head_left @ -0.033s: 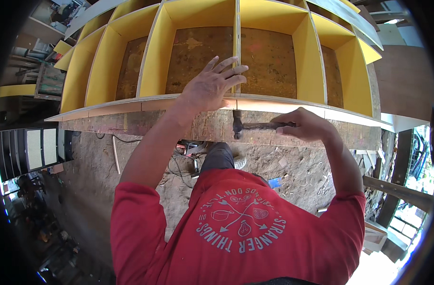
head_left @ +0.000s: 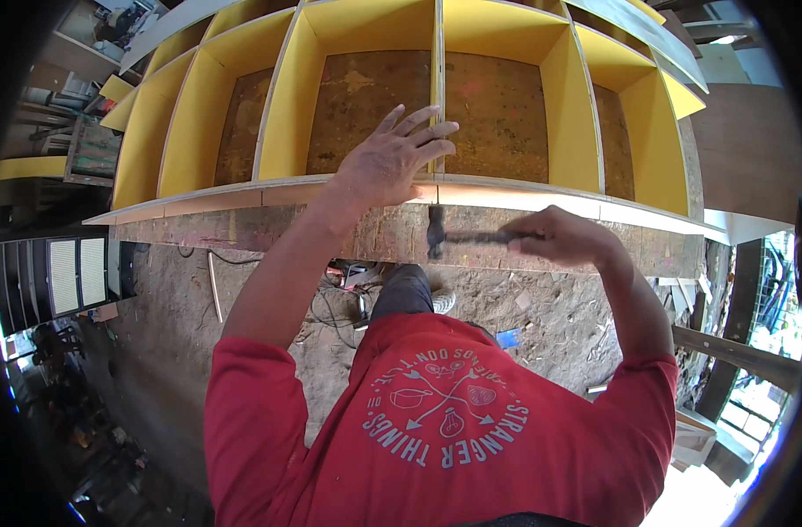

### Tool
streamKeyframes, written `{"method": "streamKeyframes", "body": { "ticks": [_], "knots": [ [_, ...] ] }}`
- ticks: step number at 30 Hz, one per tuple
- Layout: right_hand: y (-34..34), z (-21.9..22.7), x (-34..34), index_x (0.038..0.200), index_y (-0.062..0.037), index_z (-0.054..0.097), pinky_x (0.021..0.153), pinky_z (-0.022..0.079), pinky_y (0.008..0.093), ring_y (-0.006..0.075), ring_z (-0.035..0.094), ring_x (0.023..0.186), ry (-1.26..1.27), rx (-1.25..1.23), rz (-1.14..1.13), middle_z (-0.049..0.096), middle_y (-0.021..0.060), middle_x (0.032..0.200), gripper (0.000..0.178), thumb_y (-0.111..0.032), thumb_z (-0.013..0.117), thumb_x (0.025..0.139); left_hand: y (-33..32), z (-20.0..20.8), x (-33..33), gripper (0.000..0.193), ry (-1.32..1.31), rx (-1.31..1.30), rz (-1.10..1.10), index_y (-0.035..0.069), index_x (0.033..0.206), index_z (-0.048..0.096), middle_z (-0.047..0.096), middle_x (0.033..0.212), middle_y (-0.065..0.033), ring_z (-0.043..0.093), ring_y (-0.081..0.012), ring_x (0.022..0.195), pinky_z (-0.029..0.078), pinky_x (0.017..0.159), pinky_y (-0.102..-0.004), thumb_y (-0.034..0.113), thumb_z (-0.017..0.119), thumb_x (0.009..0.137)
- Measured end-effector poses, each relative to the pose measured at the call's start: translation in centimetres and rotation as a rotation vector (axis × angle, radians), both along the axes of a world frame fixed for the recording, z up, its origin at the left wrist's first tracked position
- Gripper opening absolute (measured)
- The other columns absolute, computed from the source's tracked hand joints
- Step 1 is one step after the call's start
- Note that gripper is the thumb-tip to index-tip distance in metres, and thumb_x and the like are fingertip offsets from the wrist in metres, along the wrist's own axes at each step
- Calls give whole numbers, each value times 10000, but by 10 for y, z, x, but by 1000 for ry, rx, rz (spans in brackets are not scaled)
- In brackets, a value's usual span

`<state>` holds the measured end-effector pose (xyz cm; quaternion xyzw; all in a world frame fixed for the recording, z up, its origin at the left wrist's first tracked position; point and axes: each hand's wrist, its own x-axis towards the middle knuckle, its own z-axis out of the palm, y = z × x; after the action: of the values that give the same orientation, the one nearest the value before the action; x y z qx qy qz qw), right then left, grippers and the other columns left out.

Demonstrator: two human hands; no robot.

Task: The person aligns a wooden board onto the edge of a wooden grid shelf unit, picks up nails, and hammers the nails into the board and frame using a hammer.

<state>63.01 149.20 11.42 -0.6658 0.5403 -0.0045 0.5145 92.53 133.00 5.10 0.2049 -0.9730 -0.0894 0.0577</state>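
Note:
A yellow-faced wooden shelf frame (head_left: 559, 110) with several compartments lies on a worn workbench (head_left: 287, 226). My left hand (head_left: 386, 162) rests over its near board, fingers spread toward the middle divider (head_left: 438, 79) and thumb at the board's outer face. In my right hand (head_left: 566, 235) is a hammer (head_left: 480, 236), gripped by the handle. Slightly blurred, the hammer head (head_left: 436, 230) sits just on my side of the near board, in line with that divider. Whether a nail is between head and board, I cannot make out.
Below the bench, wood scraps, a blue piece (head_left: 508, 338) and cables (head_left: 323, 325) lie on the dirt floor. A wooden beam (head_left: 736, 356) juts in at the right. Large brown panels (head_left: 743, 149) stand at the far right, and a black slatted unit (head_left: 63, 277) at the left.
The hammer head has shifted slightly left and toward me, and my right hand a little with it. My left hand and the shelf frame look unchanged.

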Motion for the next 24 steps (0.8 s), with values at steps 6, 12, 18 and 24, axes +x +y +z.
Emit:
{"method": "streamKeyframes", "body": {
  "ticks": [6,12,18,24],
  "knots": [
    [-11,2,-6,1368,-99,740,807,569,402,225,725,856,60,28,-14,811,119,1051,431,-404,687,1068,-1,0,-3,801,27,20,-12,207,1433,559,391,1709,31,249,-243,1638,203,1375,-537,284,944,735],
    [-9,7,-5,1367,-104,743,838,585,367,163,734,853,-136,195,245,824,117,1036,399,-346,717,1050,1,1,-2,809,-4,20,8,206,1438,555,387,1712,35,259,-242,1635,211,1375,-530,284,944,734],
    [3,-3,5,1412,-121,714,872,572,418,234,740,952,-208,217,446,801,157,1140,422,-358,698,1063,0,1,-1,791,4,24,-5,204,1428,555,389,1710,33,262,-243,1634,207,1379,-529,282,943,743],
    [11,-9,4,1393,-113,720,927,594,405,206,768,1009,-170,3,132,811,138,1163,410,-363,683,1071,-2,-1,-4,870,35,19,-3,218,1501,524,356,1737,32,258,-246,1638,207,1377,-528,267,947,743]
  ]
}}
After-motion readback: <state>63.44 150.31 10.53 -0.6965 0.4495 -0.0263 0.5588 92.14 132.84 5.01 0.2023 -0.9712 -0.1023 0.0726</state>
